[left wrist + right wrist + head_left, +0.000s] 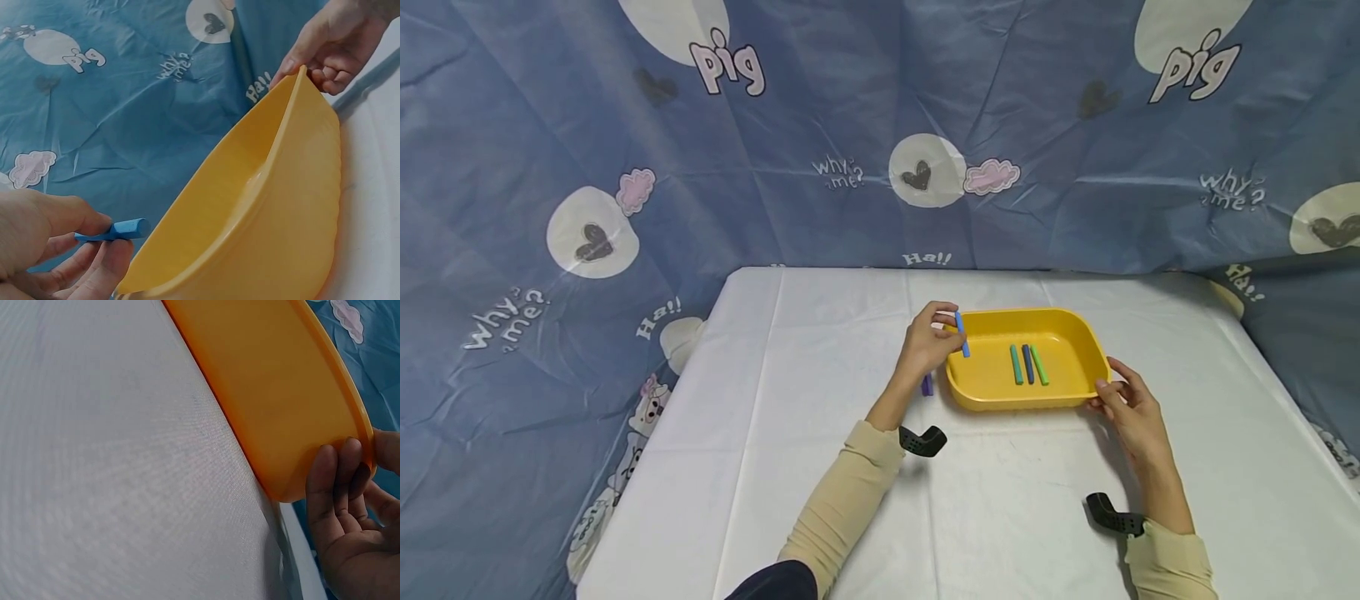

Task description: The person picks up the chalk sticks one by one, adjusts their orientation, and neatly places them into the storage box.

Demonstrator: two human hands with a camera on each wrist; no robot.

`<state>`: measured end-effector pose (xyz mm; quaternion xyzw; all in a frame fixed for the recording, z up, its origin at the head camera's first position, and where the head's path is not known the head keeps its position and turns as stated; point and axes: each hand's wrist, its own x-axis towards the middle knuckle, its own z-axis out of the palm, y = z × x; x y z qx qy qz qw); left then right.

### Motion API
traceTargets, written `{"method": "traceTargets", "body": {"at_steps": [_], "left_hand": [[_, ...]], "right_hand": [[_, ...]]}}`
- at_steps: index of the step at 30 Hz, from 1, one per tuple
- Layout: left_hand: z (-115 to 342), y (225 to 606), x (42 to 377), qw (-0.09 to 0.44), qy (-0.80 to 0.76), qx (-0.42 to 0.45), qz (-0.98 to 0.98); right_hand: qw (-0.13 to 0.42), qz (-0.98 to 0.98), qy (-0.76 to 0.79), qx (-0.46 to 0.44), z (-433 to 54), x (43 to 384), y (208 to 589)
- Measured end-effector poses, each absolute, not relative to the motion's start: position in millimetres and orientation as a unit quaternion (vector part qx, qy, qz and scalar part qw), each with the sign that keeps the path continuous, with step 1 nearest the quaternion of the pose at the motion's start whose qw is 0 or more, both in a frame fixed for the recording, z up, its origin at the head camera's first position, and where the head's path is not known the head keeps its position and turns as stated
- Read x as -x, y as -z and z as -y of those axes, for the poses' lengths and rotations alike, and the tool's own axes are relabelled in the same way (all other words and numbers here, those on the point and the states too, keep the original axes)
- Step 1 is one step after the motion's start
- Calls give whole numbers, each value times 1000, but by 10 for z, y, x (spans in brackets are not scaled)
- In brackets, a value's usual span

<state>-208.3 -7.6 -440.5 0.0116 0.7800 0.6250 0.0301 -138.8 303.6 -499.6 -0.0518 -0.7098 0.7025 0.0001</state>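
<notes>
At the left edge of the yellow tray, the left hand pinches a blue stick, its long axis roughly parallel to the three sticks lying inside, rightward; the right hand grips the tray's near right corner.

The left hand pinches a short blue stick between its fingertips, and the blunt end pokes out past them toward a yellow tray. The tray's rim begins just beside those fingers, though I can't make out whether they touch, and slopes up and away from them to its far corner. There the right hand grips it, thumb at the rim, other fingers curled by the outer side. Behind the pinching fingers hangs a blue cloth printed with "pig", hearts and a pink cloud; below the gripping fingers spreads a white surface.
</notes>
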Motion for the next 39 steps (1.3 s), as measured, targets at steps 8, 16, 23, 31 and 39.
{"method": "traceTargets", "body": {"at_steps": [8, 16, 23, 31, 39], "left_hand": [[33, 4384, 2083, 40, -625, -10, -780], [-7, 4394, 2098, 44, -627, -15, -778], [-40, 4420, 2097, 45, -623, -16, -780], [-99, 4426, 2094, 47, -617, -25, -786], [-159, 4441, 2105, 49, -628, -24, -777]], "right_hand": [[-1, 710, -702, 56, -3040, 1397, 5000], [-4, 701, -711, 60, -3041, 1409, 4983], [-3, 682, -729, 55, -3013, 1392, 4932], [-4, 679, -732, 48, -2950, 1323, 4792], [-7, 681, -731, 50, -3003, 1375, 4885]]}}
